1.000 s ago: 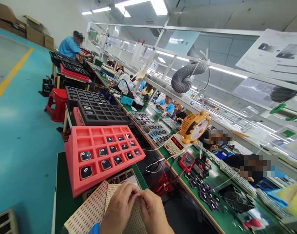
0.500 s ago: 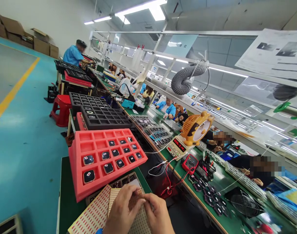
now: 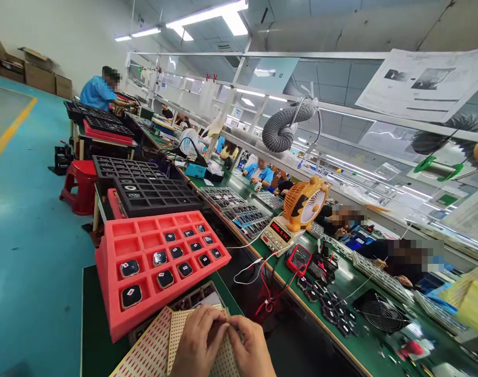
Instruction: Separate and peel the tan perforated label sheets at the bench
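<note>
Down at the bottom edge, the left hand point(image 3: 199, 343) and right hand point(image 3: 249, 345) meet fingertip to fingertip over a sticker sheet point(image 3: 223, 361) of small yellowish labels, each grip pressed together and pinching at the sheet's upper edge where the thumbs touch. A second sheet with red labels point(image 3: 146, 351) lies just beside it on the left, on the green surface point(image 3: 90, 324). Behind the sheets sits a red foam tray point(image 3: 144, 277) with dark square parts in several compartments, and beyond it black trays point(image 3: 156, 191). To the right stand a red multimeter point(image 3: 299, 258), a power supply with red digits point(image 3: 277, 233) and an orange desk fan point(image 3: 306, 203). Other people work further along the line.
</note>
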Demonstrator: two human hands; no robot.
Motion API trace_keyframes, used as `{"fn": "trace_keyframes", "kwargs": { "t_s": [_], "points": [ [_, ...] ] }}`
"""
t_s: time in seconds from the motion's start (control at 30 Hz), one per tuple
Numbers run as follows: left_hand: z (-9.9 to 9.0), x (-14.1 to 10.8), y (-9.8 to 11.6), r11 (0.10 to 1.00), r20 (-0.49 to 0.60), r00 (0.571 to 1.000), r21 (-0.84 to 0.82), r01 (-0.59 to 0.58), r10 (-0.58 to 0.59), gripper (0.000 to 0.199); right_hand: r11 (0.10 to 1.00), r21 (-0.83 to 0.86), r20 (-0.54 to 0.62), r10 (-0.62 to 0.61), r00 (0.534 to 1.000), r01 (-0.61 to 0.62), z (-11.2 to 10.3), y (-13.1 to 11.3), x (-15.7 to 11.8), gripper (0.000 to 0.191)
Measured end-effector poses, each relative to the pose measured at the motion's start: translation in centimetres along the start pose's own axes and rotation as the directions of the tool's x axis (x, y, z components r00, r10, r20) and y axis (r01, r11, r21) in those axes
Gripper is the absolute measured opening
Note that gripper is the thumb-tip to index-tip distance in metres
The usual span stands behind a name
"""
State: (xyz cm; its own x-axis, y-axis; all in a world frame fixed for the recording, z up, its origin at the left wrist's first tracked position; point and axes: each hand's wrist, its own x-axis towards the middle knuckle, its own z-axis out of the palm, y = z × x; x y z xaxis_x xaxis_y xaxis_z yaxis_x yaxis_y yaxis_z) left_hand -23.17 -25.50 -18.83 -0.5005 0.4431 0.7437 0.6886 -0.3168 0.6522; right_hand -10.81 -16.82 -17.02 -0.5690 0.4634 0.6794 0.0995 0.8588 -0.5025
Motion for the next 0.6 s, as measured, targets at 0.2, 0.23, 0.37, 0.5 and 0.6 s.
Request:
{"fn": "trace_keyframes", "kwargs": {
  "t_s": [0.2,0.23,0.37,0.5,0.6],
  "points": [
    [0.3,-0.2,0.1,0.991,0.060,0.994,-0.090,0.100,-0.094,0.024,0.997,0.042,0.038,-0.062,0.997,0.061,-0.6,-0.1,-0.1,0.020],
    [0.5,-0.3,0.1,0.993,0.053,0.995,-0.077,0.089,-0.085,0.023,0.998,0.036,0.039,-0.057,0.998,0.055,-0.6,-0.2,-0.2,0.023],
    [0.6,-0.2,0.3,1.000,0.010,1.000,0.000,0.027,-0.027,0.023,0.999,0.035,0.064,-0.025,0.998,0.023,-0.9,-0.4,-0.4,0.026],
    [-0.2,0.6,0.5,1.000,-0.015,1.000,0.023,0.015,-0.015,0.019,0.999,0.038,0.127,-0.007,0.992,0.002,-1.7,-0.6,-0.4,0.021],
    [-0.5,1.2,0.4,1.000,0.009,1.000,0.009,-0.002,0.001,0.017,0.999,0.002,0.191,0.051,0.980,-0.052,-2.4,-0.7,-0.3,0.023]
  ]
}}
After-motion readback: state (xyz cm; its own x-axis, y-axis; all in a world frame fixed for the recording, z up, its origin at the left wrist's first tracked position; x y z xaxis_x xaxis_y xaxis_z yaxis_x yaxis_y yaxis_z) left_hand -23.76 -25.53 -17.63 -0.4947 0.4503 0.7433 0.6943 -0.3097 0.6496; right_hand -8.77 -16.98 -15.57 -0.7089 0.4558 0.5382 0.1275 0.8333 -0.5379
